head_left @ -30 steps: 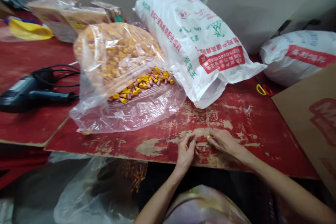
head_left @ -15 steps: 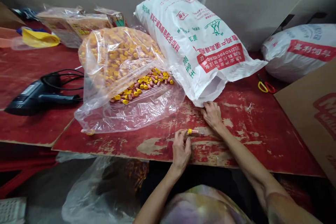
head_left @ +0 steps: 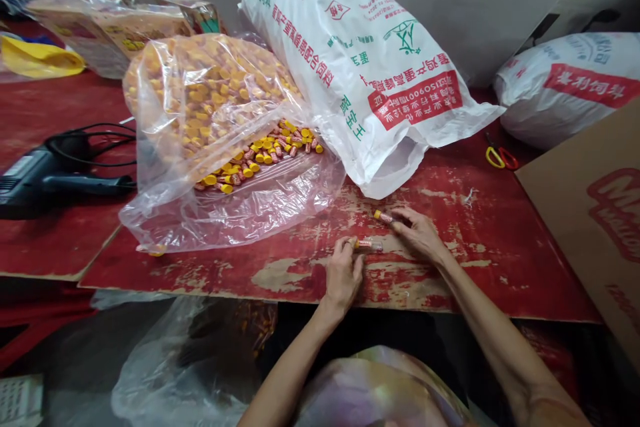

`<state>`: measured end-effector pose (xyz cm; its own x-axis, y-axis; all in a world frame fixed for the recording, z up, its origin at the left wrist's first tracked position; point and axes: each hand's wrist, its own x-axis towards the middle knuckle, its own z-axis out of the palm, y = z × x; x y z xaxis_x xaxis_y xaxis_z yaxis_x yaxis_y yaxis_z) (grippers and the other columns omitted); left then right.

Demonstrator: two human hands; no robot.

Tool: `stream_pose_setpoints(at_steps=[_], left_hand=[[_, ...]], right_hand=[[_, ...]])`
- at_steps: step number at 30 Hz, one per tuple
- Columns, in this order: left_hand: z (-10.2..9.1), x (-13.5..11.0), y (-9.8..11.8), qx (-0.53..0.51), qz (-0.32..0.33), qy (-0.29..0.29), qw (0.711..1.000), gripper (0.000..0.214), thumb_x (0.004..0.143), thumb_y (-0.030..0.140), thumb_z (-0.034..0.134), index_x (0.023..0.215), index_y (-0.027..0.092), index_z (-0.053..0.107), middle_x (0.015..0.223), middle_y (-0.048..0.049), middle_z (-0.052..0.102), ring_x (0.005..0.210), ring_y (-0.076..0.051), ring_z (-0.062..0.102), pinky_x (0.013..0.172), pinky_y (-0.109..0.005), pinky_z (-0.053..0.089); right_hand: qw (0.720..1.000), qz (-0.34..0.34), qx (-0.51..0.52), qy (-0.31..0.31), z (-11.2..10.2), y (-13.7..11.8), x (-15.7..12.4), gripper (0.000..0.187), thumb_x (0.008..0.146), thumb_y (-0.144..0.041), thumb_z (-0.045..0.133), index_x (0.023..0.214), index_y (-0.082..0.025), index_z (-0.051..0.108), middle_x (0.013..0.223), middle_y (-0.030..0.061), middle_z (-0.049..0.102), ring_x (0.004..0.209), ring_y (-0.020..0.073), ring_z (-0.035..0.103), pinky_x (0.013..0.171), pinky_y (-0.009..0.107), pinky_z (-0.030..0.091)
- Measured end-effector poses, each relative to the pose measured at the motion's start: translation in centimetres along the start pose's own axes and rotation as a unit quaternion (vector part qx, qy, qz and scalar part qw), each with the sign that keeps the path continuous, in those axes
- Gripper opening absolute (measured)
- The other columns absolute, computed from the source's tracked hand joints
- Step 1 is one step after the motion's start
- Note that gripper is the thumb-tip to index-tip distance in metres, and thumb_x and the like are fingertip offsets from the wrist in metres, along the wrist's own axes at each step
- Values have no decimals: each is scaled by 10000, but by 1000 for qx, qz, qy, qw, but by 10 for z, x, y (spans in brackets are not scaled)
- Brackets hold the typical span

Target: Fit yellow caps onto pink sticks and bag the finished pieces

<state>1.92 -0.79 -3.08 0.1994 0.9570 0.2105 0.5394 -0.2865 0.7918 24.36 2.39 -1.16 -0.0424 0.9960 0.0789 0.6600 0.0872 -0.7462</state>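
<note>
The red, scuffed table (head_left: 525, 267) spreads beneath everything, with the white sack (head_left: 370, 73) lying across its back half, mouth end toward the person. Left of the white sack, close beside it, sits the clear bag (head_left: 210, 123) packed with yellow-capped tubes, its loose film spread toward the near edge. Right of the white sack stand a cardboard box (head_left: 590, 213) and, farther back, a second sack (head_left: 565, 87). Well to the left of the white sack, beyond the clear bag, rests a dark hot-air gun (head_left: 55, 177).

Both hands are in front of the white sack's mouth. The right hand (head_left: 420, 233), nearer to it, is narrow, holding a capped tube (head_left: 384, 217) between thumb and fingers, cap pointing left. The left hand (head_left: 343, 273), nearer the edge, curls its fingers onto the cap of a clear-ended tube (head_left: 369, 245); I cannot tell whether it pinches the tube or merely presses on it. Small scissors (head_left: 503, 157) lie just right of the white sack's lower corner.

As for risks, a round tube could roll off the near edge if a grip slackens. The clear-ended tube, touched only at its cap, could swivel if bumped. A tug on the clear bag's film could spill its tubes.
</note>
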Motion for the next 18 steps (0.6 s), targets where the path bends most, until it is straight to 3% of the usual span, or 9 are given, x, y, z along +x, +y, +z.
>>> stream_pose_setpoints(at_steps=[5, 8, 11, 13, 18], left_hand=[[3, 15, 14, 117, -20, -66, 991, 310, 871, 151, 457, 1168, 175, 544, 1127, -111, 601, 859, -207, 646, 750, -319, 525], [-5, 30, 13, 115, 1, -36, 993, 243, 880, 177, 473, 1101, 183, 575, 1061, -86, 626, 847, -186, 639, 725, -280, 508], [-34, 58, 0, 118, 9, 49, 992, 174, 894, 212, 475, 995, 162, 608, 923, -75, 638, 823, -177, 623, 724, -269, 489], [-62, 87, -15, 155, -29, 103, 982, 183, 907, 211, 460, 971, 146, 619, 885, -74, 636, 791, -165, 612, 716, -260, 476], [-126, 172, -64, 301, -149, 135, 932, 267, 910, 124, 390, 1026, 119, 630, 994, -111, 634, 875, -175, 606, 755, -256, 458]], right_hand=[[991, -122, -47, -5, 29, -6, 8, 295, 885, -351, 494, 1074, -203, 665, 1038, 91, 668, 976, 234, 593, 882, 417, 466], [987, -152, -15, 44, 38, -1, 15, 292, 893, -348, 471, 1039, -196, 673, 1059, 103, 659, 994, 227, 600, 883, 407, 481], [986, -107, 22, 126, 38, 10, 18, 295, 877, -363, 482, 1015, -181, 668, 1061, 107, 652, 989, 223, 603, 886, 397, 482], [982, -57, 56, 171, 37, 19, 17, 295, 859, -384, 502, 987, -177, 667, 1036, 102, 656, 967, 223, 608, 889, 398, 479], [975, 12, 119, 189, 40, 30, 19, 291, 828, -400, 525, 955, -185, 674, 988, 84, 664, 907, 217, 621, 858, 381, 489]])
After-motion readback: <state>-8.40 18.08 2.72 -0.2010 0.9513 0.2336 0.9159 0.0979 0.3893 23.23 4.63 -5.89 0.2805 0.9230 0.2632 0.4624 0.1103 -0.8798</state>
